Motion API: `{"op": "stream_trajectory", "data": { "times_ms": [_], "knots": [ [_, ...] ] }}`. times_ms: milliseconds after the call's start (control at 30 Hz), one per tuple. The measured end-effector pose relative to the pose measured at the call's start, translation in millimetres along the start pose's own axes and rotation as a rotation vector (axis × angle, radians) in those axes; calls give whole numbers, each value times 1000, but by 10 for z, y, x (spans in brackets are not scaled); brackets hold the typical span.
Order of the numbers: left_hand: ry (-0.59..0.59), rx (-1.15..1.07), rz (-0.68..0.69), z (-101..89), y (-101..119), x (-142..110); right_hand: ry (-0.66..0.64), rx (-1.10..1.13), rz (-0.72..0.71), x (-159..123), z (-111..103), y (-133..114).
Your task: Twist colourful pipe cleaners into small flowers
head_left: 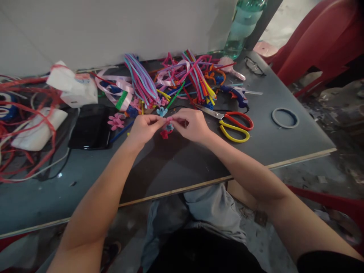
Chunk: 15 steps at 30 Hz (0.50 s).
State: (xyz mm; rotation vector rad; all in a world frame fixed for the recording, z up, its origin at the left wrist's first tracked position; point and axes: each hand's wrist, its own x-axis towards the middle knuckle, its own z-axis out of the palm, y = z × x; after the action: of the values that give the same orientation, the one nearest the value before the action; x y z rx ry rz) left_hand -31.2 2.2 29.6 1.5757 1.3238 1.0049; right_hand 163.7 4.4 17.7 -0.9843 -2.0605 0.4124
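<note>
Both hands meet above the dark tabletop, fingertips pinched on a small pink pipe-cleaner flower [169, 119]. My left hand [145, 128] grips its left side, and my right hand [193, 124] its right side; the fingers partly cover it. Just below hang a light blue flower [170, 127] and a red flower [165, 134], close against the pink one; whether they are joined to it I cannot tell. Behind the fingers a light blue flower [162, 111] stands out near a green pipe cleaner [176, 94]. A larger pink flower [116, 121] lies left of my left hand.
Scissors [234, 123] lie right of my right hand, a glue gun [239, 94] behind them. Bundled pipe cleaners [142, 79] line the wall. A black phone [90, 127] and tangled red cord [28, 91] are leftward. A grey ring [285, 118] and green bottle [243, 28] are rightward.
</note>
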Motion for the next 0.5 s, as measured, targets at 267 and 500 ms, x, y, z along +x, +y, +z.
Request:
{"op": "stream_trajectory", "data": {
  "times_ms": [267, 500],
  "knots": [
    [102, 27, 178, -8, -145, 50, -53, 373, 339, 29, 34, -5],
    [20, -256, 117, 166, -178, 19, -134, 638, 369, 18, 79, 5]
  ]
}}
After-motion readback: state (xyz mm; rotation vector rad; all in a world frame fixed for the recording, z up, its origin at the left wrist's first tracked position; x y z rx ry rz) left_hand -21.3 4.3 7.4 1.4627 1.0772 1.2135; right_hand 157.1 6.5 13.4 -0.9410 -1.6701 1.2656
